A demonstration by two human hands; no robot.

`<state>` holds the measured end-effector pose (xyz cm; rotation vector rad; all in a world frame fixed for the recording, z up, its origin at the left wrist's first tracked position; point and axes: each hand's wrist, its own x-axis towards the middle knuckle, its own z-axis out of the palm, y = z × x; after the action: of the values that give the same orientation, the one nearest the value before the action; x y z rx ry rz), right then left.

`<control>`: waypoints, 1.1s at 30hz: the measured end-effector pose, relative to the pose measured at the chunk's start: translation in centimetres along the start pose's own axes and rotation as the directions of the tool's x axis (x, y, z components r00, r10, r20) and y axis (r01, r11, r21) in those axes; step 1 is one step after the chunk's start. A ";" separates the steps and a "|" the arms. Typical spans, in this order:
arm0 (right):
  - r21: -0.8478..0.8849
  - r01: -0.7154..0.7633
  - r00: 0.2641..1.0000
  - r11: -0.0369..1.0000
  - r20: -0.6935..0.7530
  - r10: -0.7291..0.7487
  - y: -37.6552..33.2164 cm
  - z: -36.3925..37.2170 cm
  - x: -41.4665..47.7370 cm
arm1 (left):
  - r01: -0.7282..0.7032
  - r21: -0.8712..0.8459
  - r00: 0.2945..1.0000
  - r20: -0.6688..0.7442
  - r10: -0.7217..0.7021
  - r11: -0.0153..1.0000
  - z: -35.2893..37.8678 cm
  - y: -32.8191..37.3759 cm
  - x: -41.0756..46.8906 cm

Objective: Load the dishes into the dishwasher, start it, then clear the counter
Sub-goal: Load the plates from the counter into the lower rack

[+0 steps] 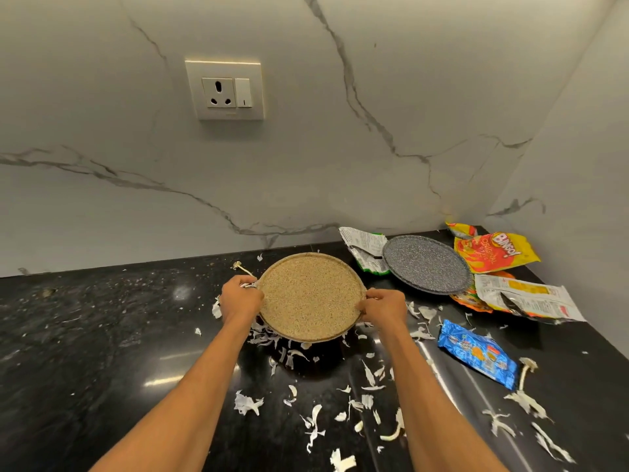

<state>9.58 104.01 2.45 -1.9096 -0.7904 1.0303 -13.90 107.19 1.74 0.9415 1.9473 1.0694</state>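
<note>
A round tan speckled plate (310,296) is held a little above the black counter (102,335), tilted toward me, casting a shadow below. My left hand (240,299) grips its left rim and my right hand (383,306) grips its right rim. A grey speckled plate (427,264) lies to the right at the back, resting on empty snack wrappers.
Garlic peels (316,424) are scattered over the counter around and below the plate. A yellow-red chips bag (493,252), a white wrapper (531,298) and a blue biscuit packet (476,354) lie at right. Marble walls close the back and right; a wall socket (224,90) sits above.
</note>
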 end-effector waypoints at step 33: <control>0.388 0.003 0.718 0.922 -0.642 0.267 22.5 -18.7 -31.5 | -0.177 -0.100 0.464 0.869 0.172 0.979 3.0 -8.8 -26.2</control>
<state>14.30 61.33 0.77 -1.8278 -0.0132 0.4170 -1.05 82.71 -1.08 1.3653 0.9744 0.4640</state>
